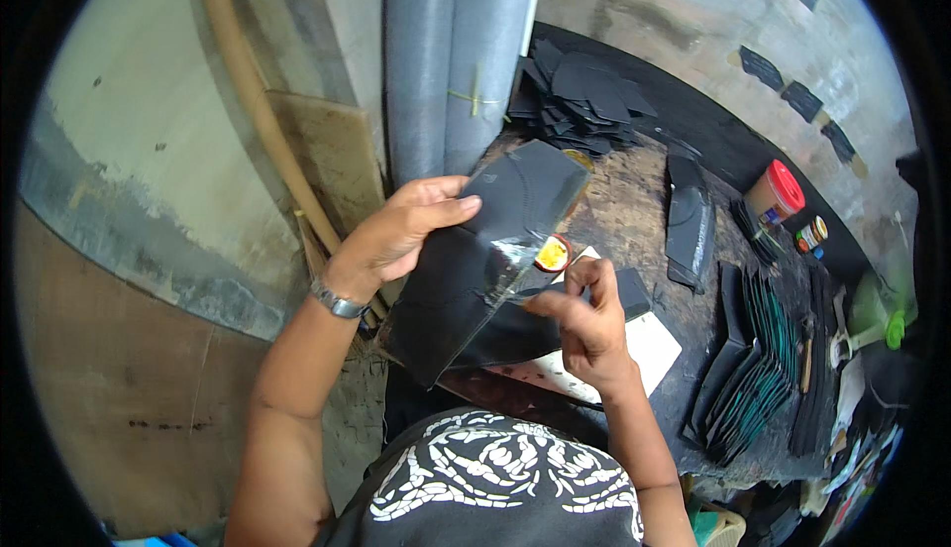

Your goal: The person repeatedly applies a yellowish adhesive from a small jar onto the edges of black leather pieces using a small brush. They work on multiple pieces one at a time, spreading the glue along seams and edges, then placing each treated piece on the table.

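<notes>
My left hand [401, 230] holds a large black sheet of leather-like material [475, 260] by its left edge, tilted up over the worktable. My right hand [584, 319] pinches the sheet's lower right edge, close to a shiny wet patch on its surface. A small open tin of yellow glue [553, 253] sits just behind the sheet, above my right hand. A metal watch [337, 301] is on my left wrist.
A pile of black cut pieces [580, 101] lies at the table's far end. Rows of black pieces [753, 369] line the right side beside a red-lidded jar [778, 192]. White paper [649, 344] lies under my right hand. Grey pipes [456, 61] rise behind.
</notes>
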`<control>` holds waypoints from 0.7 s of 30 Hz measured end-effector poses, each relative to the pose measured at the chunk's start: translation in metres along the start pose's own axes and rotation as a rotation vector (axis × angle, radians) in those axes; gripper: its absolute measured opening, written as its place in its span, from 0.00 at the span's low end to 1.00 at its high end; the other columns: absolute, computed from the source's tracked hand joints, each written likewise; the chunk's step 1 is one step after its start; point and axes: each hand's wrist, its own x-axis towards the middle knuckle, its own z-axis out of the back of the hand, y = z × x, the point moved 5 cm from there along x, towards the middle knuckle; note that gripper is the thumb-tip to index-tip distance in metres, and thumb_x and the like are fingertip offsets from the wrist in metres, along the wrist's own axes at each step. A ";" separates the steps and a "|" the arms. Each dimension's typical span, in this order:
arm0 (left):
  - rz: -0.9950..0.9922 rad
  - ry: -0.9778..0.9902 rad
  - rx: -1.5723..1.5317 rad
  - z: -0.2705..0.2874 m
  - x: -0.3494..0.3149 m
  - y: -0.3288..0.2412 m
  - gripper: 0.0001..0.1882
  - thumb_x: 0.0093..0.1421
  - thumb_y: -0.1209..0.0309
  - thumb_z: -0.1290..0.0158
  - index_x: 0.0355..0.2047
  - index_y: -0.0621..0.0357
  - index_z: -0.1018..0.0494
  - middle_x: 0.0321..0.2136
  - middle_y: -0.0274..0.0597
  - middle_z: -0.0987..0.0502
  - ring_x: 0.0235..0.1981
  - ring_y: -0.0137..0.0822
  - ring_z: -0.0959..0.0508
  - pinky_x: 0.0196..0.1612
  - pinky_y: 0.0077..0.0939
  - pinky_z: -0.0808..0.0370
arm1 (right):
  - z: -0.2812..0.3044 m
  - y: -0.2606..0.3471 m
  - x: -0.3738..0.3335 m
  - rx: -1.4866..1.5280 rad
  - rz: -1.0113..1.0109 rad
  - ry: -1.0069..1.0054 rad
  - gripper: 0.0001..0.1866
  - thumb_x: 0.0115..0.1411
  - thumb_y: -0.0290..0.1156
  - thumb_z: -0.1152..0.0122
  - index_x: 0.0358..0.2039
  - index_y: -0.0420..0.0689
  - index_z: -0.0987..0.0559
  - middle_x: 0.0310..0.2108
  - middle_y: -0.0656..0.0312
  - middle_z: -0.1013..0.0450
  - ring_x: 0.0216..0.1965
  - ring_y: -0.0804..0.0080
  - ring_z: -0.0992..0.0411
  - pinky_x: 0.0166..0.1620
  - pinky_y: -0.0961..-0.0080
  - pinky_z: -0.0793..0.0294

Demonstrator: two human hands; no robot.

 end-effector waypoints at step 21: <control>0.124 0.044 -0.290 -0.130 0.330 0.095 0.04 0.67 0.77 0.51 0.41 0.63 0.31 0.40 0.46 0.24 0.39 0.42 0.19 0.49 0.44 0.20 | 0.103 -0.145 -0.138 -0.103 -0.562 -1.079 0.24 0.63 0.17 0.57 0.61 0.39 0.37 0.37 0.60 0.32 0.36 0.76 0.35 0.43 0.79 0.33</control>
